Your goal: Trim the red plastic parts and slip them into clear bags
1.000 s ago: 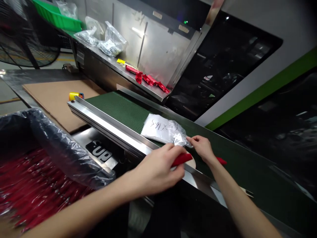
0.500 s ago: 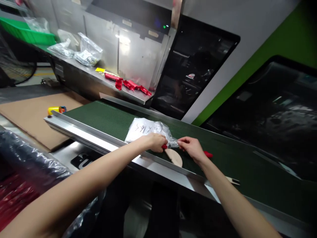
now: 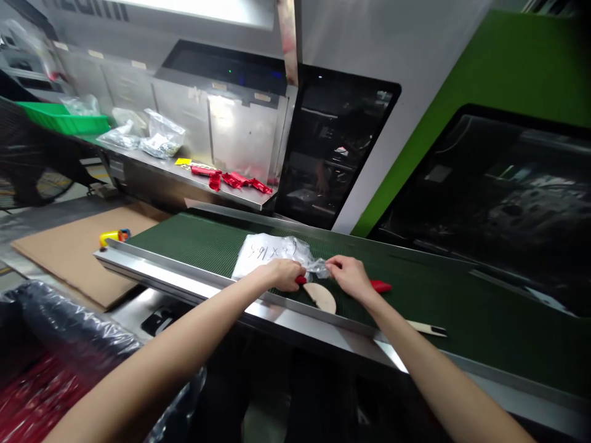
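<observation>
A clear plastic bag with white contents and handwritten marks [image 3: 258,251] lies on the green conveyor belt [image 3: 184,237]. My left hand [image 3: 285,275] is closed in front of it, with the end of a small red object [image 3: 301,280] poking out; the rest is hidden in the fingers. Pinched between thumb and fingers of my right hand [image 3: 348,274] is the bag's twisted loose end [image 3: 318,266]. Between the hands lies a beige half-round piece [image 3: 322,298]. Beyond my right wrist sits a red piece [image 3: 381,286], and a pale strip with a dark tip [image 3: 427,328] lies farther right.
A metal rail [image 3: 318,327] borders the belt's near side. On the steel shelf [image 3: 249,198] behind are red parts [image 3: 235,179], bags of small parts [image 3: 161,138] and a green bin [image 3: 69,120]. Cardboard [image 3: 87,258] and a yellow object [image 3: 111,238] are left; a plastic-lined container [image 3: 69,326] is nearer.
The camera view has tilted up and shifted slightly. Both hands keep nearly the same places by the bag, the right one still pinching its end.
</observation>
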Available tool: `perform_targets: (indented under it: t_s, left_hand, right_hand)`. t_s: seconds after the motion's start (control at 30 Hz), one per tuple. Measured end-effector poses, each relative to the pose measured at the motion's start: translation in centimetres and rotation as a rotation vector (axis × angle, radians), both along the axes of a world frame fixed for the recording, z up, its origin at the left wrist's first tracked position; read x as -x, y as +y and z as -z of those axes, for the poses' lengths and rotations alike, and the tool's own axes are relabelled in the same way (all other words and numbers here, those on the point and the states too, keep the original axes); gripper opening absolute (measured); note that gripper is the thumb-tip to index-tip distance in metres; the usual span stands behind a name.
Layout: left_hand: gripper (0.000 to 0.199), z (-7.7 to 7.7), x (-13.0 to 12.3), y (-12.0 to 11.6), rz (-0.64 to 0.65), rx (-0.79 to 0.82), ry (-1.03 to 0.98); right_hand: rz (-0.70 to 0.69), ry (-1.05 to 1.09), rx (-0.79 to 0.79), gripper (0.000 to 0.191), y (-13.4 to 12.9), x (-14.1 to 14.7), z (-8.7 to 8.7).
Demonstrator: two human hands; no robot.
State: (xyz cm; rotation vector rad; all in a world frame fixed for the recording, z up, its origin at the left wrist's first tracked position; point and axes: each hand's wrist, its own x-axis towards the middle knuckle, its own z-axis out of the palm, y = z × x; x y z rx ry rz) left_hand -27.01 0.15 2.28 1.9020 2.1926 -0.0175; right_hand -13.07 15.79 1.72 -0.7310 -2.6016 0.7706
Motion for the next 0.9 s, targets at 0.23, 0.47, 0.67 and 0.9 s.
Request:
perform_targets:
  t_s: [0.23, 0.47, 0.67, 0.9]
  left_hand:
    - [0.028, 0.6, 0.0, -0.2, -0.006, -0.053, -0.035]
    - [0.024, -0.2, 0.1, -1.6, 0.022, -0.251, -0.166]
    - [0.008, -2.6, -2.4, -5.7, -0.142, -0.437, -0.358]
    - [0.029, -1.5, -17.1, -11.1, -0.279, -0.445, -1.069]
  right_hand:
    - [0.214, 0.246, -0.001, 0.029, 0.2, -6.0, -2.9]
    - [0.326, 0.461, 0.189, 0.039, -2.2, -13.2, -4.3]
    - [0.249, 0.450, 0.366, 0.035, -5.4, -19.1, -4.3]
    - [0.097, 0.138, 0.459, 0.037, -13.1, -19.5, -0.6]
